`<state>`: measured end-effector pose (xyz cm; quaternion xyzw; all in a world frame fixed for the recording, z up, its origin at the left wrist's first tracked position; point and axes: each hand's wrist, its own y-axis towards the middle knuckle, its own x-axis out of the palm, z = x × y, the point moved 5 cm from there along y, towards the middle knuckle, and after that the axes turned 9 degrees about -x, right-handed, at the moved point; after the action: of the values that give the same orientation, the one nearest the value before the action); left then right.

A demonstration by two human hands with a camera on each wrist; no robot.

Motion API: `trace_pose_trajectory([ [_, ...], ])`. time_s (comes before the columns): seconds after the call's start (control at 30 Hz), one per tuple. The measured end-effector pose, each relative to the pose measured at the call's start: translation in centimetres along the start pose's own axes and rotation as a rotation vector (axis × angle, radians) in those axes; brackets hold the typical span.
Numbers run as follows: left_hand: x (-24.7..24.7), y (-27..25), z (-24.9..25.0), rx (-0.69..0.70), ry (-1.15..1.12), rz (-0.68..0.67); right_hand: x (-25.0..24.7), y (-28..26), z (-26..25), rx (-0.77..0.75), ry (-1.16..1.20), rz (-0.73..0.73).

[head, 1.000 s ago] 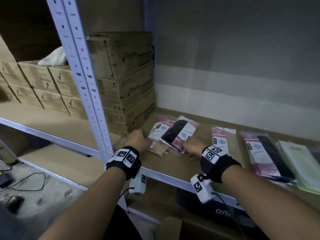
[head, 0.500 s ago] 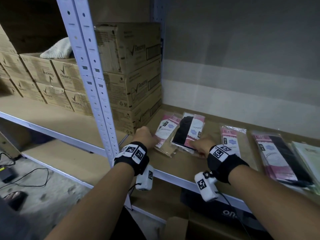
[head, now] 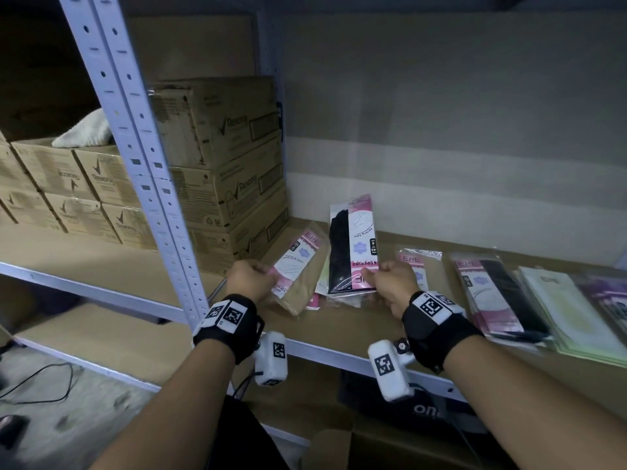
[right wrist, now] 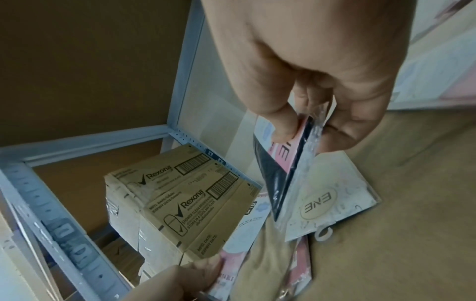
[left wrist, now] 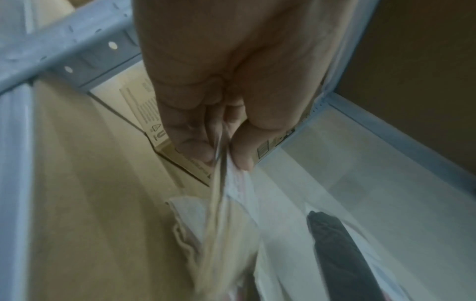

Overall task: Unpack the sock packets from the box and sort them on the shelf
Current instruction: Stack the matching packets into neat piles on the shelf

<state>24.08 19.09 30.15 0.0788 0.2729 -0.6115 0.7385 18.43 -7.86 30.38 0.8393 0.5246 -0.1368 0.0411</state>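
Note:
My left hand point(head: 252, 278) pinches the near end of a beige sock packet point(head: 298, 266), lifted and tilted above the shelf board point(head: 373, 320). In the left wrist view the left hand point(left wrist: 224, 156) holds that packet point(left wrist: 219, 213) edge-on between thumb and fingers. My right hand point(head: 390, 283) pinches the bottom of a black sock packet point(head: 353, 245) with a pink card, held upright. In the right wrist view the right hand point(right wrist: 304, 130) grips the black packet point(right wrist: 280, 179). Beneath it a light packet point(right wrist: 332, 197) lies flat on the shelf.
Stacked brown cartons point(head: 220, 171) fill the shelf to the left, behind a white perforated upright point(head: 135, 157). More sock packets lie in a row to the right: a beige one point(head: 419, 266), a black-and-pink pile point(head: 495, 293) and pale green ones point(head: 570, 310). An open cardboard box point(head: 373, 442) sits below.
Both hands have lifted their packets off the shelf: the black packet now stands upright in the right hand, the beige one is raised and tilted in the left.

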Motion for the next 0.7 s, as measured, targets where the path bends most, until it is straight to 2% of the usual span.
trace_pose_trajectory([
  [0.13, -0.6, -0.9, 0.4, 0.005, -0.115, 0.111, -2.3, -0.9, -0.6, -0.039, 0.062, 0.054],
  [0.23, -1.1, -2.1, 1.0, 0.055, -0.185, 0.208, -4.7, -1.7, -1.3, -0.076, 0.097, 0.092],
  [0.3, -0.9, -2.9, 1.6, 0.091, -0.257, 0.224, -6.5, -2.3, -1.6, -0.104, 0.081, 0.117],
  [0.47, 2.3, -5.6, 3.9, 0.120, -0.478, 0.054, -10.3, -4.0, -1.7, -0.154, 0.103, 0.183],
  [0.7, 8.8, -10.8, 7.5, 0.124, -0.709, -0.293, -17.4, -7.5, -1.6, -0.198, 0.147, 0.293],
])
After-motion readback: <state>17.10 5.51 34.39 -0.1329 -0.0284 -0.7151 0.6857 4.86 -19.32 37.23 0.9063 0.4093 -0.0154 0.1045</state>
